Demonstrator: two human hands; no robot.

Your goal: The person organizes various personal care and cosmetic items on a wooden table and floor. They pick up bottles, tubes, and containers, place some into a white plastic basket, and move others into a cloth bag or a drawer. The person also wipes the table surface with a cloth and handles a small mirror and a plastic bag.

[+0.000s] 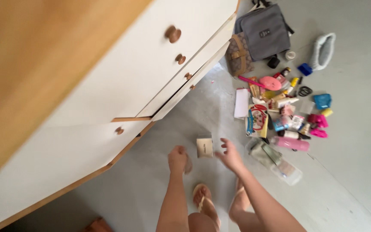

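reaching down with fingers spread apart, the right hand (229,155) is hovering just right of a small beige box (205,147) on the floor, while the left hand (177,158), curled loosely, is hanging just left of it.

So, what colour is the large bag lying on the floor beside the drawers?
Grey, with a small dark patch on its front; the large bag shows in the head view.
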